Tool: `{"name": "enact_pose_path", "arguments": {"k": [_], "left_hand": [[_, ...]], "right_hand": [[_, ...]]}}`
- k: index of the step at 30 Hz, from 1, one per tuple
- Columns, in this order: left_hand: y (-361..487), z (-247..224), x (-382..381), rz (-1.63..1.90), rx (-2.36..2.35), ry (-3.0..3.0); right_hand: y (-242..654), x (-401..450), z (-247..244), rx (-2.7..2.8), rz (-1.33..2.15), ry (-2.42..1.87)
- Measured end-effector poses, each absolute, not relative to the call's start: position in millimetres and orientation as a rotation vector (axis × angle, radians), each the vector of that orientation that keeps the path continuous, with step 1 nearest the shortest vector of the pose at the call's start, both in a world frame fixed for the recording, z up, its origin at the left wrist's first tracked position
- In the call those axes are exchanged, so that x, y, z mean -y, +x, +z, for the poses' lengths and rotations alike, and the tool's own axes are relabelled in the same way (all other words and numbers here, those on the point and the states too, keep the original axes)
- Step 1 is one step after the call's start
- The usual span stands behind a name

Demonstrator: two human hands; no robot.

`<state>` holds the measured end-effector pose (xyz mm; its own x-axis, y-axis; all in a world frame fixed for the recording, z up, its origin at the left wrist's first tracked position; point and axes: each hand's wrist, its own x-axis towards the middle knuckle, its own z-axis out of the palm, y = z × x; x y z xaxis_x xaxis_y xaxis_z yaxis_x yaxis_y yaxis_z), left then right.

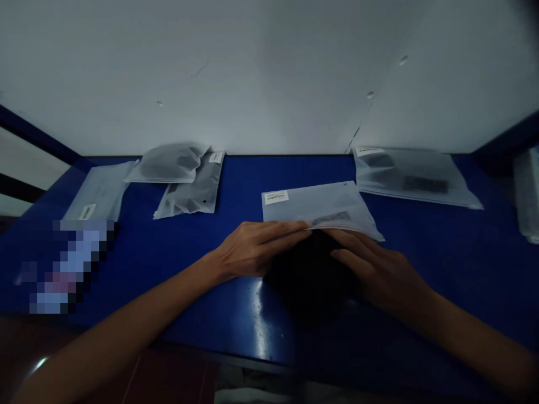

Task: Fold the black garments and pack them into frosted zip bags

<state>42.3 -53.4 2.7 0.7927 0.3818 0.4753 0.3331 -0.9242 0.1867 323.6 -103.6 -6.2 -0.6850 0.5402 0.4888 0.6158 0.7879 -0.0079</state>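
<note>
Label (pixel 276 197) on the frosted zip bag (pixel 320 209): white, black print, too small to read. Same style of white labels on two other bags, also unreadable: the pale bag (pixel 99 191) far left and the clear bag (pixel 415 177) far right, its label at the far edge. Dark grey bag (pixel 192 188) has one too; a second dark grey bag (pixel 168 163) lies partly over it.

Frosted zip bag lies flat on the blue table (pixel 425 252), mid-front, slightly skewed, with a dark strip showing through the film near its front edge.

Left hand (pixel 256 249): fingers (pixel 278 231) extended, not clenched, tips at the bag's near edge. Right hand (pixel 379 269): fingers (pixel 349 244) spread, also on that edge. Can't tell if either is pinching the bag. Dark shape (pixel 309 275) sits below both hands, unclear whether object or shadow.
</note>
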Motion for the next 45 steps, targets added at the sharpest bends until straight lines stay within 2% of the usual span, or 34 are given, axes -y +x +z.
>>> {"name": "enact_pose_path", "arguments": {"k": [3,8,13,19,25,31,34,40,45], "left_hand": [[41.9,3.2,52.3,0.702,-0.475,2.931],[40.3,3.2,51.4,0.655,-0.419,2.946],[40.4,5.0,55.7,0.634,-0.639,3.061],[49.7,10.9,62.4,0.709,-0.981,2.870],[58.1,15.0,63.7,0.976,-0.668,2.948],[64.3,14.6,69.5,0.939,-0.428,2.914],[65.4,12.9,70.2,0.949,-0.466,2.871],[61.0,9.8,68.3,0.894,-0.621,2.683],[61.9,10.2,67.6,0.979,-0.492,2.734]], "right_hand": [[324.2,100.5,-7.7,2.493,-0.272,-0.850],[326.0,93.4,-9.3,2.593,-0.143,-0.852],[328.5,94.5,-4.0,2.554,-0.485,-0.902],[322.8,99.4,0.7,2.499,-0.687,-0.941],[324.8,99.3,0.6,2.402,-0.802,-1.105],[327.9,100.3,-2.0,2.316,-0.913,-1.260],[326.5,98.8,-0.7,2.348,-0.875,-1.250],[327.7,88.6,3.4,2.548,-0.626,-0.764],[324.7,93.9,-0.1,2.465,-0.861,-1.022]]}}
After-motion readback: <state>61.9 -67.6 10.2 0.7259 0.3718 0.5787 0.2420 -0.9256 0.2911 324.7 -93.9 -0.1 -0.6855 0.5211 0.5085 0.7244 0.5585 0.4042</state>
